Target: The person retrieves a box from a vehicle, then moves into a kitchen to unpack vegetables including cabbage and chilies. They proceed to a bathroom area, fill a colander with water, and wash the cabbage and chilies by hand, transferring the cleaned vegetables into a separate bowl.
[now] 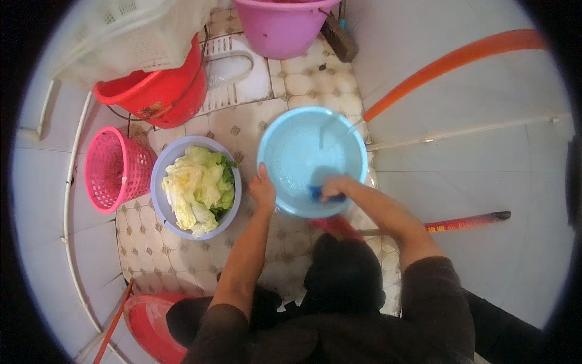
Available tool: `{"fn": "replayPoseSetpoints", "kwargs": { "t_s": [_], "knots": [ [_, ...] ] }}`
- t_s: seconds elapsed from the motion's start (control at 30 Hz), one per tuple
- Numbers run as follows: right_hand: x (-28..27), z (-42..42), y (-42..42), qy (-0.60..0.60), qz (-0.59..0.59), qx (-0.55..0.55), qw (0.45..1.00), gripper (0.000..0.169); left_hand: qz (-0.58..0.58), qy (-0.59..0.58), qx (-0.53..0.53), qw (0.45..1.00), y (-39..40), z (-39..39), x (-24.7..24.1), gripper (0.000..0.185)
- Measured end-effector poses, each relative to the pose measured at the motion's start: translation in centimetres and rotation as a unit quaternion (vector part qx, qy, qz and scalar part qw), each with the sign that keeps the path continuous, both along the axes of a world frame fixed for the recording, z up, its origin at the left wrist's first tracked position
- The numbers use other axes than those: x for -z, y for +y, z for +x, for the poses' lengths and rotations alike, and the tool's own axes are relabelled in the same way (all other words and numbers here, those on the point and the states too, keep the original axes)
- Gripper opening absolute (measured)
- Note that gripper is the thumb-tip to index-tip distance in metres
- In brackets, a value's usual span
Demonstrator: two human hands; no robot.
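Observation:
A light blue plastic basin [302, 145] stands on the tiled floor before me. My left hand [263, 189] grips its left rim, with the thumb up over the edge. Inside the near right part of the basin, my right hand [335, 186] holds a dark blue scrubbing item [317, 194]; blur hides whether it is a cloth, sponge or brush. Water runs into the basin from an orange hose [409, 86] that comes in from the right. Left of the basin, a pale purple bowl [157, 182] holds loose cabbage-like leaves [198, 186].
A pink perforated basket [138, 170] lies tilted beside the bowl. Behind are a red bucket [182, 91], a white plastic crate [136, 45], a squat toilet [254, 84] and a pink-purple bucket [282, 27]. A red-handled tool [468, 223] leans right; a red basin [150, 325] is near left.

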State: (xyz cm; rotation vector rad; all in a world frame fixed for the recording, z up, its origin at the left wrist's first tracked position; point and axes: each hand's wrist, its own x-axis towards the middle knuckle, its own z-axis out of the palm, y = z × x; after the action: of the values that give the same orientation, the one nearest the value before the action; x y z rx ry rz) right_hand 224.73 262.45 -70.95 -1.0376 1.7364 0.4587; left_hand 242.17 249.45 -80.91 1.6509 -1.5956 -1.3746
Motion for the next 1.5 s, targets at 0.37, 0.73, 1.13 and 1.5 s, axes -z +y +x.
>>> {"fn": "replayPoseSetpoints", "kwargs": {
  "t_s": [0.37,0.73,1.13,1.5],
  "knots": [
    [-7.0,-8.5,4.1,0.467,-0.097,0.059,0.877,0.042,-0.037,0.056,0.122,0.990,-5.2,-2.5,-12.8,0.025],
    [-8.1,3.6,2.8,0.139,-0.447,-0.038,0.883,0.052,0.170,0.214,0.064,0.960,-12.1,-1.9,-17.0,0.024],
    [-10.1,-0.9,-8.1,-0.476,-0.507,0.662,0.279,0.057,-0.094,0.184,0.162,0.965,-16.4,2.0,-29.5,0.030],
    [-4.9,-4.2,-10.7,-0.366,-0.504,0.731,0.280,0.067,-0.167,0.062,0.209,0.962,-16.9,5.1,-21.6,0.028]
  ]
}}
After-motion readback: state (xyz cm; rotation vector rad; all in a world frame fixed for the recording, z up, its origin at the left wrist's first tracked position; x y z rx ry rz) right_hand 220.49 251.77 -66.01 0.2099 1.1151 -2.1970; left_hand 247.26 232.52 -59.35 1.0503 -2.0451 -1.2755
